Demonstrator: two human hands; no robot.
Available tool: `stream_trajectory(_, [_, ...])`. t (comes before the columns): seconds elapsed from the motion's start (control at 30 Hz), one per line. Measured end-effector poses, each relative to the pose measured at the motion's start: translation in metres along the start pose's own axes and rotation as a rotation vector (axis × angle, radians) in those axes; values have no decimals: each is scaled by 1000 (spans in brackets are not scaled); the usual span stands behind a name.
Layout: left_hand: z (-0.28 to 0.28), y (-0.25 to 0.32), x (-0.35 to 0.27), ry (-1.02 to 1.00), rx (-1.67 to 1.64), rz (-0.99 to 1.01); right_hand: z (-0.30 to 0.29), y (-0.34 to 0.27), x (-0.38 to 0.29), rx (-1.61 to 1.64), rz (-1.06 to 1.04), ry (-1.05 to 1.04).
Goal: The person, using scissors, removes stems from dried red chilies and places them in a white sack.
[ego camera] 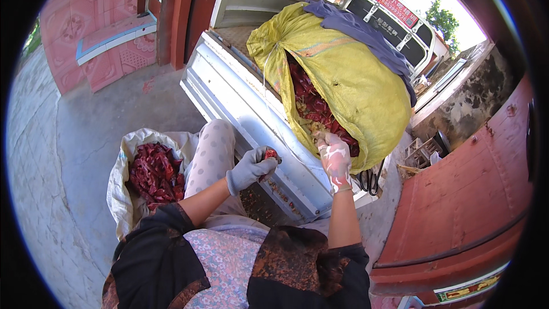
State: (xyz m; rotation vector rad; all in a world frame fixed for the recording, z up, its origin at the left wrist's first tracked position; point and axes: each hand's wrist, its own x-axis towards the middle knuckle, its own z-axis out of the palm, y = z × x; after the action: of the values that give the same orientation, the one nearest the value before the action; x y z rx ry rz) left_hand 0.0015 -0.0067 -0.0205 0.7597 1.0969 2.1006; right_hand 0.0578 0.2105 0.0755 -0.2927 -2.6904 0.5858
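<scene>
My left hand [253, 169], in a grey glove, grips a dried red chili pepper [270, 154] above my knee. My right hand [333, 159], gloved in a pink and white pattern, reaches into the slit of a yellow woven sack [364, 81]. Its fingertips are among the dried red chilies [311, 94] inside, and whether they hold one cannot be made out. The sack lies on a white metal truck bed [240, 90], tied at its far left end. A white woven sack [118, 189] stands open at my left, with dark red chilies [156, 174] in it.
Purple cloth [360, 30] drapes over the yellow sack's back. The truck cab [390, 21] is beyond. A red metal door [459, 189] stands at right, near a small wooden crate [418, 152]. Pink tiled wall [94, 21] borders the concrete floor [103, 124] at left.
</scene>
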Motion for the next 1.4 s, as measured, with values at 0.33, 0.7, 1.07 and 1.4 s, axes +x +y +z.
stream_trajectory(0.33, [2, 12, -1, -81, 45, -71, 11, 26, 84, -331, -65, 75])
stream_trajectory(0.7, [1, 16, -1, -101, -102, -134, 41, 66, 113, 36, 345, 11])
stream_trajectory(1.07, [1, 21, -3, -114, -92, -161, 22, 29, 85, -624, 64, 50])
stream_trajectory(1.4, [8, 22, 8, -47, -45, -194, -18, -34, -20, -498, -440, -41])
